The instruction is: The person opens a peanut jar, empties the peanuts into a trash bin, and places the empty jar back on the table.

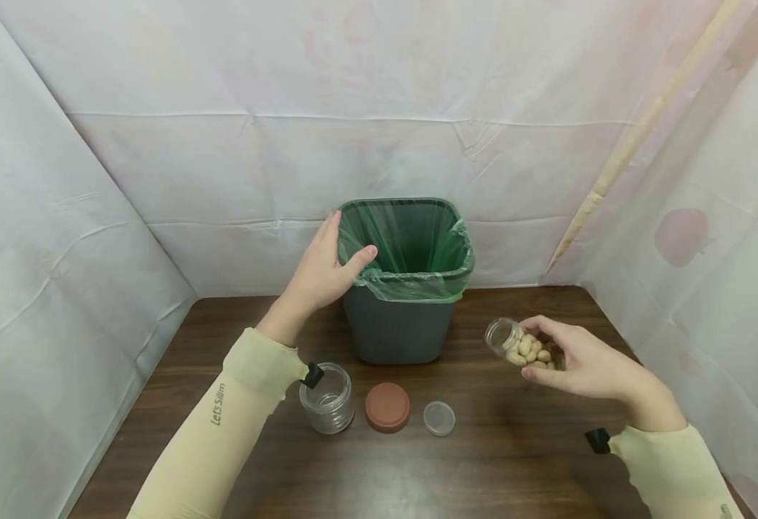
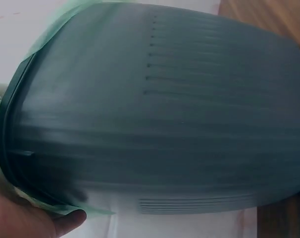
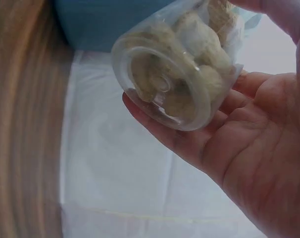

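A dark grey-green trash bin (image 1: pixel 399 328), lined with a translucent green bag (image 1: pixel 417 288), stands upright on the table. My left hand (image 1: pixel 322 270) grips its left rim, thumb over the bag-covered edge and fingers along the outer side. In the left wrist view, the bin's outer wall (image 2: pixel 165 114) fills most of the picture. My right hand (image 1: pixel 586 360) holds a small clear jar (image 1: pixel 503 336) to the right of the bin. Whole peanuts in their shells (image 1: pixel 530 349) fill much of the jar, which is tilted with its uncovered mouth to the left.
A larger clear jar (image 1: pixel 328 411), uncovered, stands below my left wrist. Beside it lie a reddish-brown lid (image 1: pixel 387 407) and a small translucent lid (image 1: pixel 439 419). The dark wooden table (image 1: pixel 379 476) meets pale hanging sheets (image 1: pixel 366 158) at the back and sides.
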### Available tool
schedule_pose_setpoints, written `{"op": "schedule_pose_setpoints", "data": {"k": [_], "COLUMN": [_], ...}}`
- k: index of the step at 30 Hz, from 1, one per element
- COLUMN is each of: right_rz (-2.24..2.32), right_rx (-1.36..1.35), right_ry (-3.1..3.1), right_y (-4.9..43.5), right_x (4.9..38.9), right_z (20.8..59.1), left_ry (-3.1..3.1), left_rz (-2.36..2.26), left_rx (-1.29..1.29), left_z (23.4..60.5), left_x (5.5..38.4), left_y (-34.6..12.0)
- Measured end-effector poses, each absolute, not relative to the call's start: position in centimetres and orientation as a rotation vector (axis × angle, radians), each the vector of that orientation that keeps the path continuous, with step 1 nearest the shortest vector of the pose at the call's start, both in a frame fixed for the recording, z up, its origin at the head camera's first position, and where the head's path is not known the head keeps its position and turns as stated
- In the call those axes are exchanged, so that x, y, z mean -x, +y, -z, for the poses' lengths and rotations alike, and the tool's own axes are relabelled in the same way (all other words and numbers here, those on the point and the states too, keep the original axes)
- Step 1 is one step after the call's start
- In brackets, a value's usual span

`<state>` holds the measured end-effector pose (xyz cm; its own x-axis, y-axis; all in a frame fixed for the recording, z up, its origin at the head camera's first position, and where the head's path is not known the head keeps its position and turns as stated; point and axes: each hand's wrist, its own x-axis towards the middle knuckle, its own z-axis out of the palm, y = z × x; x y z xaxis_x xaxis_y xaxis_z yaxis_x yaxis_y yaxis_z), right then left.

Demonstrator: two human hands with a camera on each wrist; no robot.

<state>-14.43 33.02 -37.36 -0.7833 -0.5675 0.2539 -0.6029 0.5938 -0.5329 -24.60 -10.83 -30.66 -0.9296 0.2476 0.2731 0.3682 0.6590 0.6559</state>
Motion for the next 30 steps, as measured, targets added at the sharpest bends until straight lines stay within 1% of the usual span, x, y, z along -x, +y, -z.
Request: {"op": "schedule_pose_setpoints", "data": {"k": [13, 23, 30], "right_rz": [-0.834, -0.920, -1.017], "right_rx": [-0.775, -0.651, -0.578], "right_ry": [-2.692, -2.665, -2.733], "right_y": [33.7, 31.4, 30.4], "right_x": [17.0, 20.1, 21.8], "right_z": [30.9, 26.7, 24.8], "left_ry": [-2.689, -2.619, -2.607], "left_rz": [1.148, 1.194, 1.236], "left_rx": [0.456, 0.403, 0.403], "left_z": [31.5, 31.9, 32.3], "left_x": [24.8, 24.5, 24.4], "left_y": [-10.5, -10.4, -9.9]}}
